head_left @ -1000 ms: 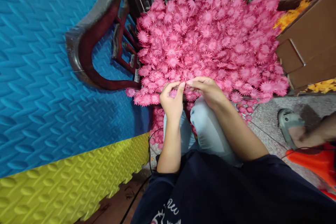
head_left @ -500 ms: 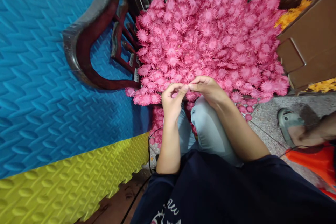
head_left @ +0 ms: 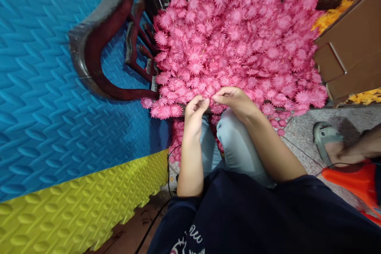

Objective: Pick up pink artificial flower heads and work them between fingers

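Both hands meet at the near edge of a heap of pink paper flowers [head_left: 238,43]. The left hand [head_left: 195,115] has its fingertips pressed together, pinching something small that cannot be made out; a second ago a pink flower showed in it. The right hand [head_left: 236,101] pinches close against it, thumb to forefinger. The heap covers a dark wooden chair [head_left: 98,47], blue foam mat [head_left: 44,87] at left, a cardboard box [head_left: 351,47] at right.
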Available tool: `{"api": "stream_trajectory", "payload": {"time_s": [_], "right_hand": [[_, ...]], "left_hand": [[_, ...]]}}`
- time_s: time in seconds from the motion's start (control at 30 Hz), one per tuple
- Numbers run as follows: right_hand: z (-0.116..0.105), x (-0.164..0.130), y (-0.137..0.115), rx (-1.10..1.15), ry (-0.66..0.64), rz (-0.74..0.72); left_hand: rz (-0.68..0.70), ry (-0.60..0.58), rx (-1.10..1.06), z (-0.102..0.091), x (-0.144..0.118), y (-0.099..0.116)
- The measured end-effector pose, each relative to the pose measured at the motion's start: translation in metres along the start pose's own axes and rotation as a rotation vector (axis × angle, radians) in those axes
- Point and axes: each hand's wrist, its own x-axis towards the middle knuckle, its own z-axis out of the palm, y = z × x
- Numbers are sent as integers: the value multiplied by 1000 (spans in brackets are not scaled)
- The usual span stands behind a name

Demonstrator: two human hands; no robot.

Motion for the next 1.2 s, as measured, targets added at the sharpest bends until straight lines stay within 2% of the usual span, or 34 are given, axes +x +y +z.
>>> {"api": "stream_trajectory", "payload": {"time_s": [0.17, 0.3, 0.43, 0.53, 0.6, 0.7, 0.77, 0.83, 0.93, 0.97, 1.03, 1.1, 1.2], "right_hand": [[-1, -1, -1, 138, -54, 78], [-3, 1, 2, 230, 23, 103], [5, 2, 8, 240, 115, 37], [11, 3, 13, 219, 208, -11], [6, 5, 16, 210, 298, -69], [-18, 13, 18, 211, 526, -213], [-35, 21, 19, 168, 631, -252], [-43, 27, 20, 101, 580, -189], [-33, 28, 21, -7, 523, -70], [-26, 26, 20, -67, 518, -78], [-10, 19, 19, -219, 478, -186], [5, 10, 17, -339, 354, -292], [21, -1, 10, -404, 145, -350]], "left_hand": [[-78, -38, -145, -3, 2, 2], [-102, 9, -203, -5, 2, 6], [-15, 106, -231, 2, 1, 1], [113, 203, -218, 6, 2, -4], [218, 288, -166, 1, 4, -3], [337, 419, -66, -20, 9, 7], [343, 444, -17, -34, 12, 14], [273, 422, -10, -40, 14, 17], [159, 407, -42, -33, 12, 10], [138, 406, -45, -28, 11, 7], [118, 398, -32, -18, 7, 1], [127, 370, -1, -10, 3, 0], [212, 327, 103, -6, -4, 3]]}}
